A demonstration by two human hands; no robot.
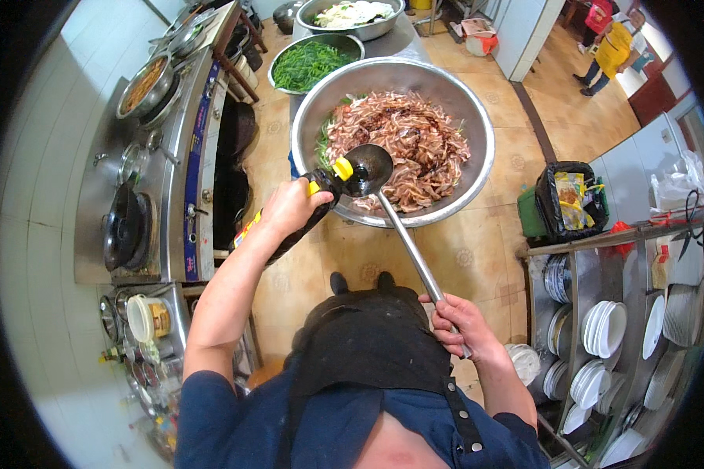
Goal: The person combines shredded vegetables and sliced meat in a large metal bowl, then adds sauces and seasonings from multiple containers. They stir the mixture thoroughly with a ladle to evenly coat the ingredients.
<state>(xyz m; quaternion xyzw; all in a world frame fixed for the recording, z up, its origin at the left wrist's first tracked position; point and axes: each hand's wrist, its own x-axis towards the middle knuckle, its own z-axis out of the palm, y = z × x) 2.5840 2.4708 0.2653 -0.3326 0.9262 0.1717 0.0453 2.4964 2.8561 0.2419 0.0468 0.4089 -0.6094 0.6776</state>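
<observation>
My left hand (pixel 293 206) grips a dark bottle (pixel 315 220) with a yellow cap, tilted so that its mouth points over a metal ladle (pixel 378 161). Dark liquid lies in the ladle's bowl. My right hand (pixel 460 325) holds the end of the ladle's long handle. The ladle hangs over the near left part of a large metal basin (pixel 474 187). Shredded brown and pale meat (pixel 410 135), which looks like sliced pig's ear, fills the basin, with dark sauce on top. Green shreds show along its left side.
A bowl of cut greens (pixel 311 63) and another metal bowl (pixel 381 29) stand behind the basin on a metal table. A gas range (pixel 179 176) with pans runs along the left. At right are a lined bin (pixel 542 193) and shelves of plates (pixel 604 328). People (pixel 613 50) stand far right.
</observation>
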